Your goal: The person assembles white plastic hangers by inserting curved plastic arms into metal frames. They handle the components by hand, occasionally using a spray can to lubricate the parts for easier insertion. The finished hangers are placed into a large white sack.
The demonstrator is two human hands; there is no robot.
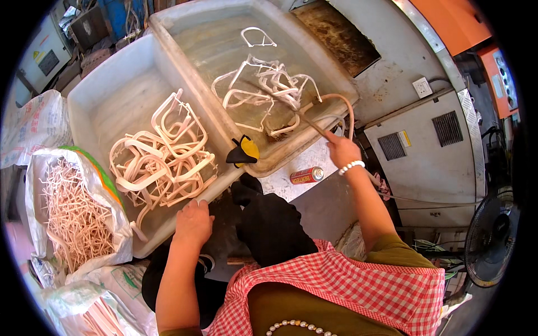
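My right hand is closed around a thin brown stick. The stick slants down into the right-hand plastic tub, which holds water. Its far part crosses a tangle of pale, bent plastic frames, and one loose white frame piece lies farther back. My left hand is at the near rim of the left-hand tub, its fingers curled over the edge. Inside that tub lies a heap of pinkish curved plastic frames.
A black and yellow object sits where the tubs meet. A spray can lies on a white sheet. Sacks of thin pinkish plastic sticks stand at left. A hose loops over the right tub's rim; a fan stands at right.
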